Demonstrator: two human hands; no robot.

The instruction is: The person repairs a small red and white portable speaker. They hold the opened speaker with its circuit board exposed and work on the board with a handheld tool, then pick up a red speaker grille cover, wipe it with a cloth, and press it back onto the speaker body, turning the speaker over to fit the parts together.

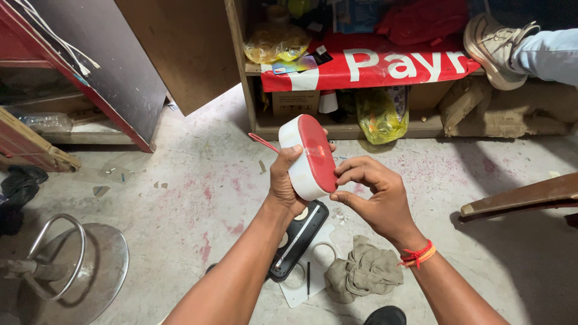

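My left hand (284, 183) grips a rounded white case with a red fabric front (311, 155) and holds it up over the floor. A thin red strap (263, 142) hangs from the case's left end. My right hand (373, 195) pinches the lower right edge of the case with fingertips bent. Beneath the hands, a black oblong device part (299, 241) lies on a white cut-out sheet (301, 283). A crumpled grey-brown rag (363, 271) lies beside them on the concrete floor.
A wooden shelf unit (361, 66) holds a red and white banner, yellow bags and boxes. Another person's shoe (495, 45) and trouser leg rest on it at right. A metal stool base (78, 265) stands at left, and a wooden bar (524, 195) juts in at right.
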